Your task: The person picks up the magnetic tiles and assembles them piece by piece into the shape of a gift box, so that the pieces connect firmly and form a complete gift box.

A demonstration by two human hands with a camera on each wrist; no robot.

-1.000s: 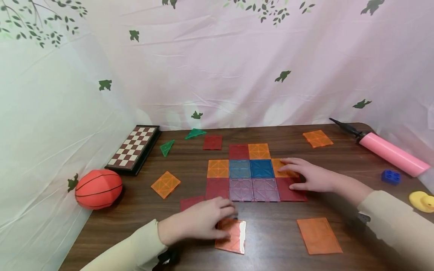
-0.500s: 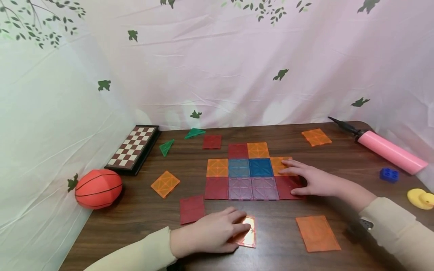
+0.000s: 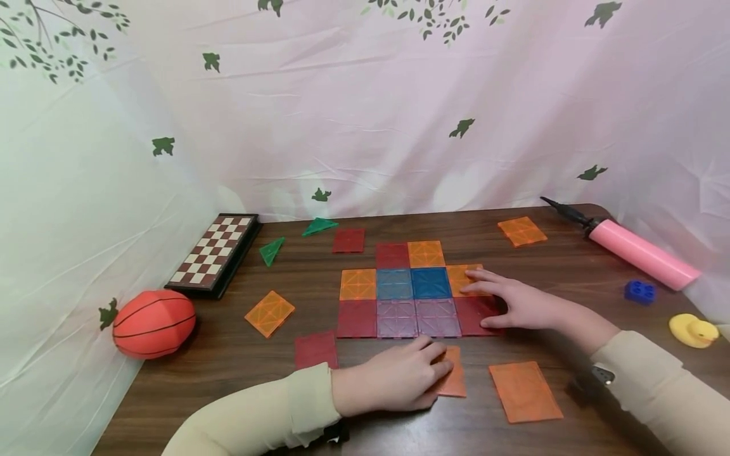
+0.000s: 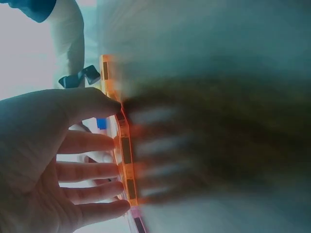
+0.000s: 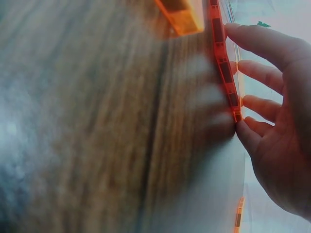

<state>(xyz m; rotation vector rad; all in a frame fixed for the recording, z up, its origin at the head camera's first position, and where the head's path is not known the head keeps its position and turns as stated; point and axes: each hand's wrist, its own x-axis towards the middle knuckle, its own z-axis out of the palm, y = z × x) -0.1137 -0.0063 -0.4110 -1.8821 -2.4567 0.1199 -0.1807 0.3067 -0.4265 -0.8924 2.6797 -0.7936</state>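
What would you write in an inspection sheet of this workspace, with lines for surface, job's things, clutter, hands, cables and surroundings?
Surface: wood-grain table, dark brown.
Job's things: tile block of ten squares, edge to edge; loose tiles and two green triangles around it.
Clutter: checkered board, red ball, pink pump, blue brick, yellow duck, all toward the sides.
Hands: left hand rests on and partly covers a loose orange tile; right hand touches the block's orange end tile and red end tile.
Cables: nothing seen.
Surroundings: pale curtain printed with leaves and birds.
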